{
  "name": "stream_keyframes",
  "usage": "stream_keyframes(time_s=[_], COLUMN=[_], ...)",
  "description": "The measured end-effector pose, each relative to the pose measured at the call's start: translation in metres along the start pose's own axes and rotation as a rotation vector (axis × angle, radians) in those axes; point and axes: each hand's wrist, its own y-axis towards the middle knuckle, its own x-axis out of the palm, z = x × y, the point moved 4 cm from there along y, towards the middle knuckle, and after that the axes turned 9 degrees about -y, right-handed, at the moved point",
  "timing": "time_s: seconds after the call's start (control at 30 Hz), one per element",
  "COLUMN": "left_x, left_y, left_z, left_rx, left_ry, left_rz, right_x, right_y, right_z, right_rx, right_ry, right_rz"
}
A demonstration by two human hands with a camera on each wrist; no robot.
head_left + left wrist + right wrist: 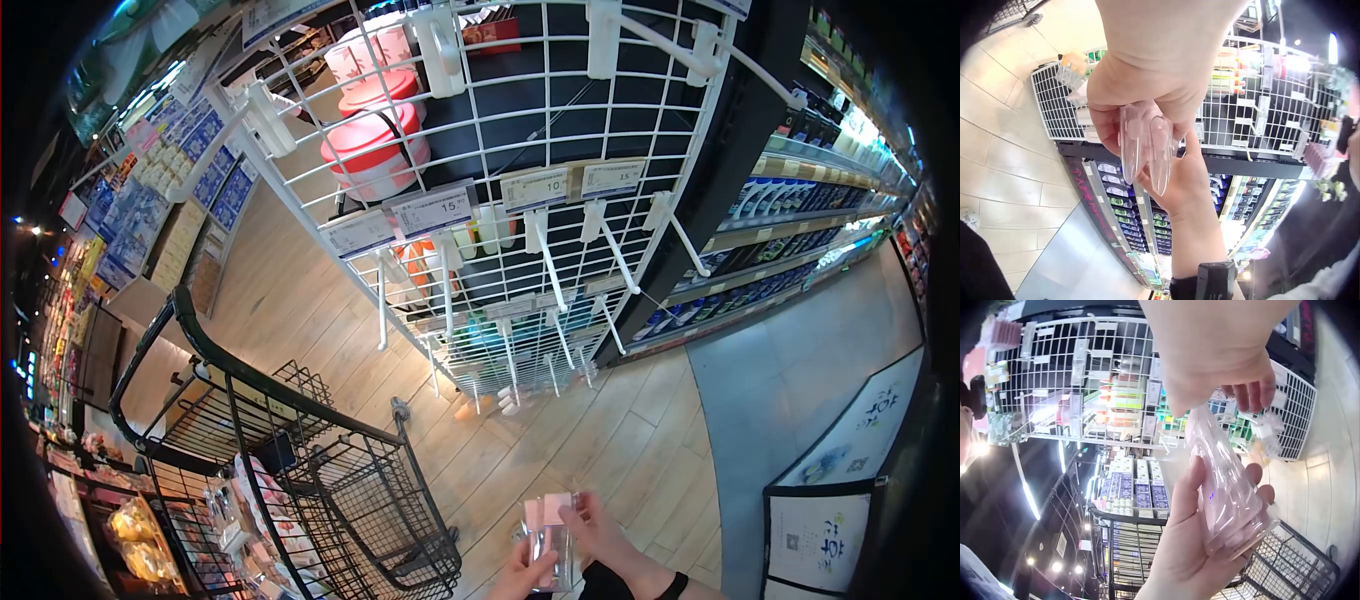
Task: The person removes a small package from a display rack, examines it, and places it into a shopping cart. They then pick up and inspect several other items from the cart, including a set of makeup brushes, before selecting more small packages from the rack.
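Note:
Low in the head view, both hands are together over clear plastic packs (pixel 561 560) with pink pieces inside. The left hand (pixel 520 574) grips the packs from below; in the right wrist view its thumb lies along the near side of the glossy packs (pixel 1225 500), with fingertips showing on the far side. The right hand (pixel 602 538) pinches the upper end of a pack by its pink top part (pixel 556 507). From the left wrist view, two rounded clear pack edges (pixel 1138 147) point down between the hands. What is printed on the packs is too small to read.
A white wire rack (pixel 480 150) with bare hooks and price tags stands ahead. On the left is a black shopping cart (pixel 370 490) holding several packaged goods. Shelves of bottles (pixel 780 200) line the right, and folded printed panels (pixel 820 540) stand at the lower right.

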Motion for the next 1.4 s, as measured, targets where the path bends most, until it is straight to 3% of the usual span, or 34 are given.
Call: stream_keyframes(time_s=[0.03, 0.1, 0.2, 0.23, 0.3, 0.37, 0.53, 0.6, 0.77, 0.93, 1.13, 1.3, 1.4], left_x=[0.000, 0.001, 0.004, 0.004, 0.007, 0.008, 0.021, 0.030, 0.039, 0.058, 0.075, 0.088, 0.098], left_y=[-0.006, -0.011, -0.024, -0.027, -0.032, -0.037, -0.041, -0.043, -0.039, -0.041, -0.049, -0.058, -0.060], left_z=[0.008, 0.018, 0.036, 0.039, 0.045, 0.055, 0.078, 0.092, 0.097, 0.104, 0.115, 0.125, 0.138], left_rx=[0.051, 0.164, 0.309, 0.295, 0.281, 0.412, 0.480, 0.525, 0.551, 0.568, 0.585, 0.594, 0.588], left_ry=[0.039, 0.018, 0.071, 0.095, 0.119, 0.037, -0.070, -0.042, -0.004, -0.156, -0.324, -0.289, -0.250], left_rz=[0.071, -0.032, -0.130, -0.128, -0.126, -0.050, -0.018, -0.011, -0.016, 0.001, -0.035, -0.017, -0.137], right_x=[-0.006, -0.028, -0.034, -0.037, -0.034, -0.036, -0.049, -0.055, -0.080, -0.092, -0.096, -0.095, -0.098], right_y=[-0.004, -0.016, -0.020, -0.022, -0.021, -0.019, 0.004, 0.014, 0.020, 0.027, 0.032, 0.035, 0.036], right_z=[-0.016, -0.057, -0.088, -0.096, -0.107, -0.117, -0.109, -0.112, -0.141, -0.166, -0.204, -0.224, -0.232], right_rx=[-0.002, -0.420, -0.578, -0.577, -0.452, -0.368, -0.138, -0.048, -0.116, -0.230, -0.280, -0.350, -0.352], right_ry=[-0.001, -0.353, -0.403, -0.404, -0.251, -0.188, 0.015, 0.249, 0.248, 0.196, 0.270, 0.350, 0.316], right_rz=[0.006, 0.429, 0.305, 0.308, 0.082, 0.049, -0.105, -0.266, -0.314, -0.302, -0.350, -0.381, -0.372])
